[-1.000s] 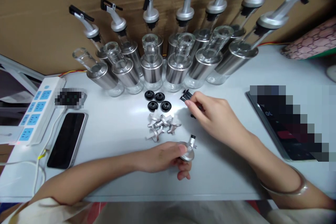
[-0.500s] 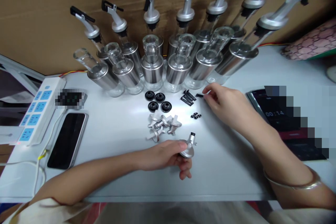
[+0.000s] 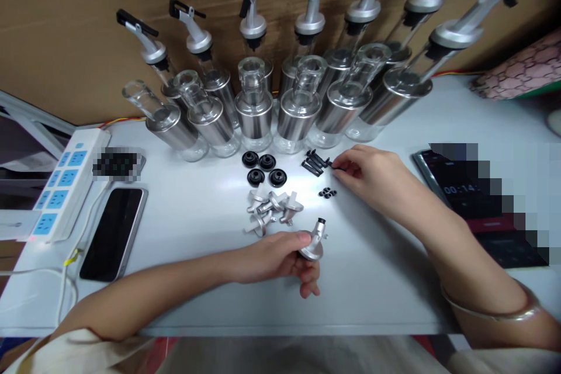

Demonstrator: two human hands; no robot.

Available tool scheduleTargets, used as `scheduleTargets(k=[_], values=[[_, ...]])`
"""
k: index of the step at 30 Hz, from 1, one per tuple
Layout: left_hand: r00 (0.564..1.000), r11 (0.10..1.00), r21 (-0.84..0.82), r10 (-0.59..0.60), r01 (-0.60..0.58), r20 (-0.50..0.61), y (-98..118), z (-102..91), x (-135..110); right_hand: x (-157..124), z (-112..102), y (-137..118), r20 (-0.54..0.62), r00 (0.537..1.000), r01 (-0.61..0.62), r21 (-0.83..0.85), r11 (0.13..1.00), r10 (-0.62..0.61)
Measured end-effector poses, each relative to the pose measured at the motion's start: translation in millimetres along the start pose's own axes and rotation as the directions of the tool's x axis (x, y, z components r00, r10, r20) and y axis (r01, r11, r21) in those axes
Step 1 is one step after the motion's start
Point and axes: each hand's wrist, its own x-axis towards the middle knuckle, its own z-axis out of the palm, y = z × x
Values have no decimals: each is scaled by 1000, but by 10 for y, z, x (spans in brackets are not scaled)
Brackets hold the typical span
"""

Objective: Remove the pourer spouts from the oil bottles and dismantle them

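My left hand is closed around a silver pourer spout near the table's front, its black tip pointing up and right. My right hand pinches a small black pin beside a little pile of black pins. Several tiny black rings lie just below that hand's fingertips. A heap of silver spout parts and several black round gaskets sit in the table's middle.
Two rows of glass and steel bottles stand at the back, the rear ones fitted with pourers. A power strip and a phone lie at the left, a dark tablet at the right.
My right hand drew back right from the pin pile with a pin, then came a little left toward it again. My left hand tilted the spout slightly upward.
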Motion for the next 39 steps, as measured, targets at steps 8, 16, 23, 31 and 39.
scheduleTargets(k=[8,16,23,31,39], values=[[1000,999,-34,4,-3,14,0,-14,3,-36,60,-51,-50,993,103,-13,995,-103],[1000,1000,-24,-14,14,-2,-11,-19,4,-39,60,-58,-27,962,272,7,962,-271],[1000,999,-53,-9,9,3,5,-11,6,-50,101,-109,11,937,350,43,936,-350],[1000,998,-66,-10,11,10,-6,-15,3,-55,132,-138,-7,931,364,5,931,-364],[1000,998,-55,-7,8,20,-9,-27,6,-65,137,-136,-5,925,380,21,925,-380]])
